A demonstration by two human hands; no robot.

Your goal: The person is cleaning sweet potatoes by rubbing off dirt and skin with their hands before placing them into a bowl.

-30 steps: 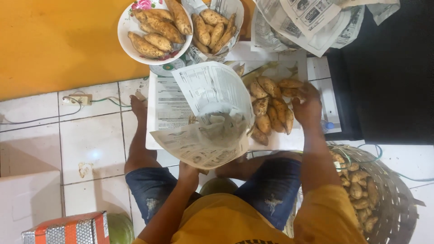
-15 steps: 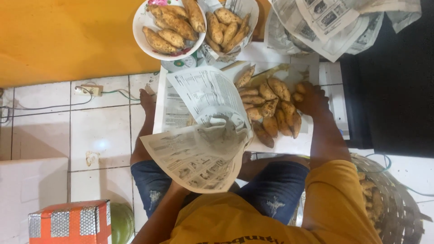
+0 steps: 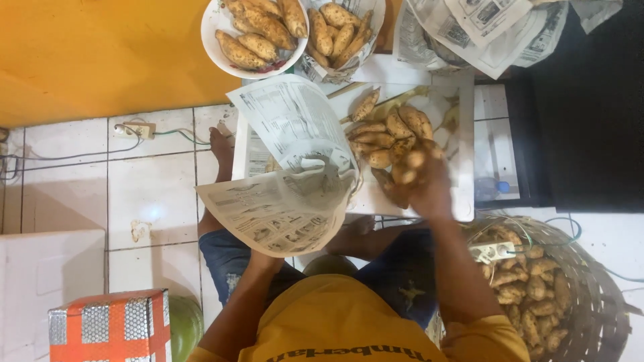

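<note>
Left hand [image 3: 265, 258]: lower centre of the frame, almost wholly hidden behind a sheet of newspaper [image 3: 282, 211]; the sheet is lifted off the floor and sags, so the hand must be holding its near edge from beneath, but how the fingers close I cannot tell.

Second sheet [image 3: 292, 121]: curls up just above the first, centre of the frame; it looks to be part of the same loose paper, lifted clear of the tubers, perhaps to keep it out of the way.

Right hand [image 3: 422, 184]: right of centre, blurred; fingers curled down over the near end of the tuber pile [image 3: 389, 137], seemingly closed around one or two brown tubers; exact pinch not clear through the blur.

Pile: lies on a pale sheet spread on the tiles, centre-right, just beside the lifted paper; a few stalks among it.

White bowl [image 3: 218, 57]: top centre, heaped with tubers; a paper-lined batch [image 3: 339, 33] sits touching it on the right; both well apart from the hands, looking like sorted lots.

Wicker basket [image 3: 604, 295]: lower right, by the person's right arm, holding more tubers and a white power strip [image 3: 492, 251].

Bare foot [image 3: 221, 144]: left of the paper, resting on the white tiles; person sits cross-legged.

Orange-and-silver box [image 3: 111, 325]: lower left.
</note>
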